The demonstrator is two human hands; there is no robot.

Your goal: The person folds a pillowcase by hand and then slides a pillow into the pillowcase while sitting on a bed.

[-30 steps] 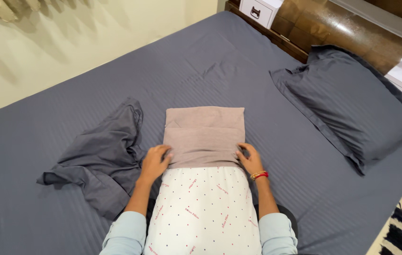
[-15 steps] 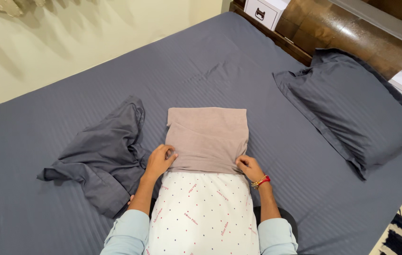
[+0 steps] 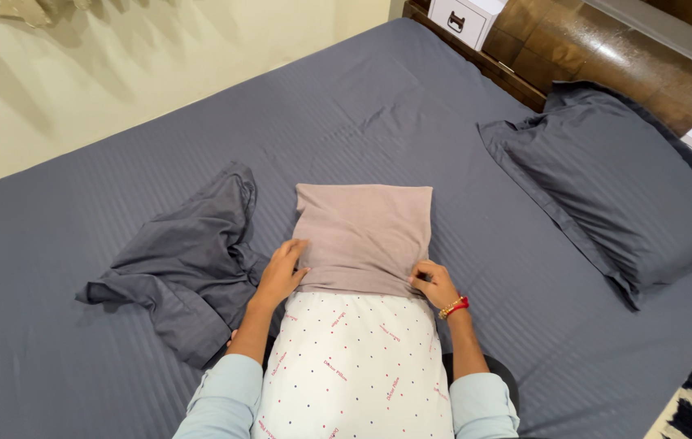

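Both hands are gripping the open edge of a taupe pillowcase [image 3: 364, 232] half-covering a white dotted pillow [image 3: 354, 358] lying on the bed [image 3: 78, 382]: left hand [image 3: 282, 272] pinching its left corner, right hand [image 3: 433, 283] its right. A crumpled grey pillowcase [image 3: 187, 264] is lying just left.

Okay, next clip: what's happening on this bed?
A person is working a taupe pillowcase onto a white dotted pillow. The left hand and right hand each grip the case's open edge at a side. About half the pillow is covered. A crumpled grey cloth lies to the left.
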